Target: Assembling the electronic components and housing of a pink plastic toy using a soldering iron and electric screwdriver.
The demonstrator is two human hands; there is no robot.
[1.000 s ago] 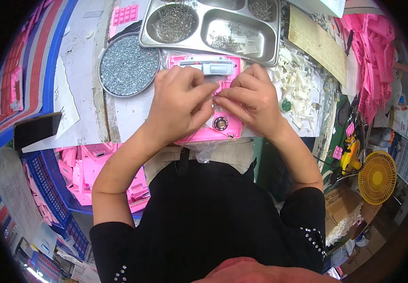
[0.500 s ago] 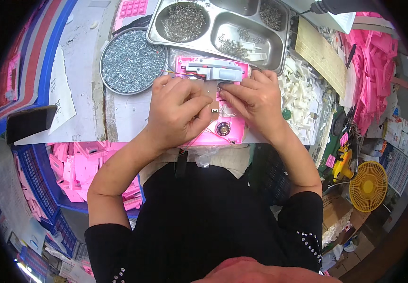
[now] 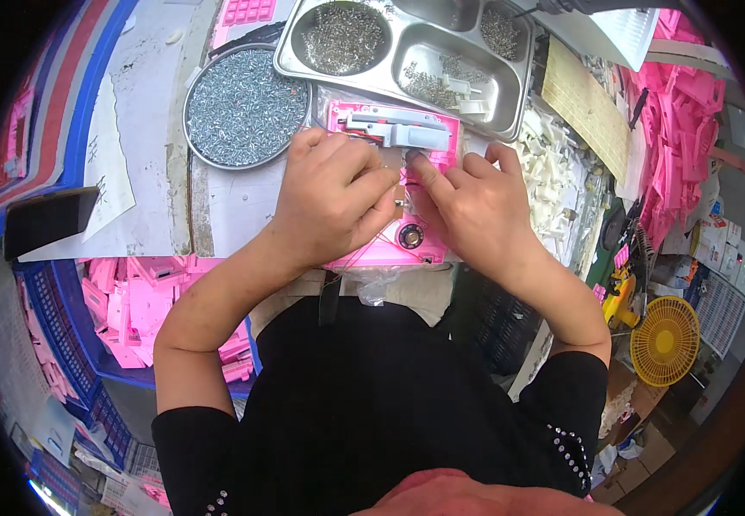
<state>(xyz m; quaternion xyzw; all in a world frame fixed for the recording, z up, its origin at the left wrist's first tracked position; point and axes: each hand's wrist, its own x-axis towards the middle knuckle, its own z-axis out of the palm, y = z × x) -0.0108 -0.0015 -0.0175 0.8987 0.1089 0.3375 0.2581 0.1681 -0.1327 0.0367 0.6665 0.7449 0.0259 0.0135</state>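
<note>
A pink plastic housing [image 3: 428, 251] lies on the table in front of me, fitted with a grey-and-white mechanism [image 3: 415, 135] along its far side and a round black speaker [image 3: 410, 236] near its front. My left hand [image 3: 334, 198] is closed over the housing's left part, its fingers pinching a small brown circuit board [image 3: 392, 160] that shows partly between my hands. Over the right part is my right hand [image 3: 480, 206], fingers curled and one dark fingertip at the board's edge beside the mechanism. What it grips is hidden. Thin red wires run below my left fingers.
A round tray of screws [image 3: 248, 107] stands at the far left of the housing. Behind is a steel compartment tray [image 3: 398, 53] with small metal parts. White plastic pieces [image 3: 549, 168] are heaped at right; a dark phone [image 3: 50, 224] lies left. Pink parts [image 3: 132, 310] fill a blue crate below.
My right hand has shifted slightly right and nearer to me, and its fingers have changed position. My left hand stays over the board, now covering more of its small metal part.
</note>
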